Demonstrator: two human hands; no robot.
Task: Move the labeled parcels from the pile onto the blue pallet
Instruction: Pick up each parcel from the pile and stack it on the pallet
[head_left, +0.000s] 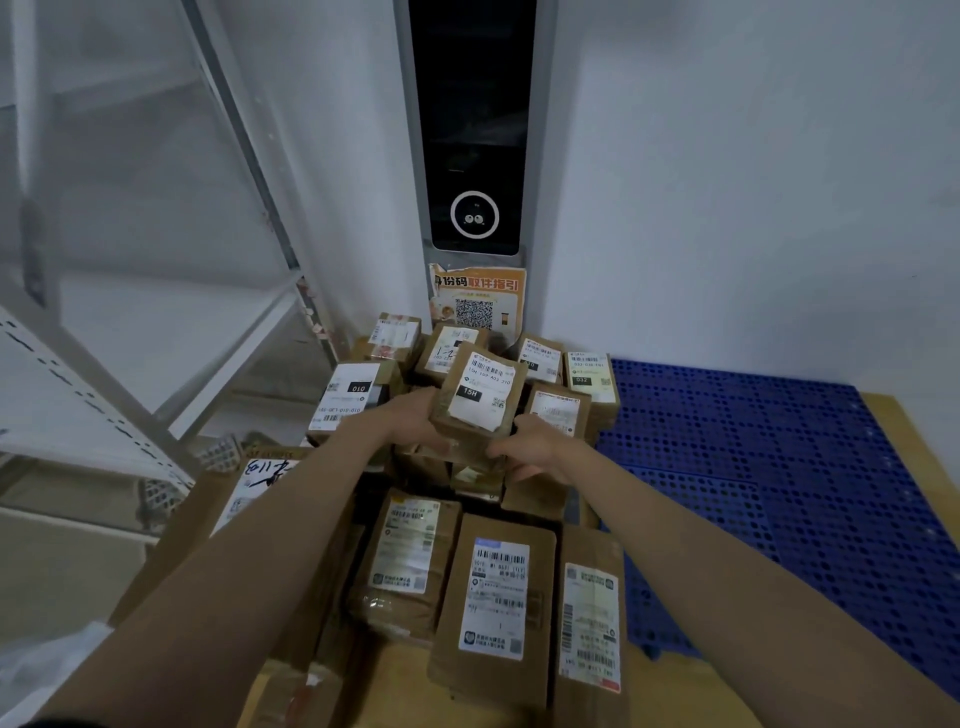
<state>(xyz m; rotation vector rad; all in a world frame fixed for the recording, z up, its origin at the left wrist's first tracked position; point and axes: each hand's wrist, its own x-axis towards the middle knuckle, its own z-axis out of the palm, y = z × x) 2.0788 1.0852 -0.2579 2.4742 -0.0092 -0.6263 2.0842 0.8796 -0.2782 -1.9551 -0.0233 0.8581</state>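
A brown cardboard parcel (480, 400) with a white label marked 15H is tilted up above the middle of the pile (498, 582). My left hand (415, 421) grips its left side and my right hand (530, 447) grips its lower right corner. Around and below it lie several more labeled brown parcels, some standing on edge at the back, some flat in front. The blue perforated pallet (779, 467) lies on the floor to the right of the pile, and no parcel is visible on it.
A white metal shelf rack (156, 322) stands at the left. A dark kiosk screen (472, 156) with an orange QR poster (478, 301) stands in the corner behind the pile. White walls close the back and right. A tan board (914, 441) borders the pallet's right side.
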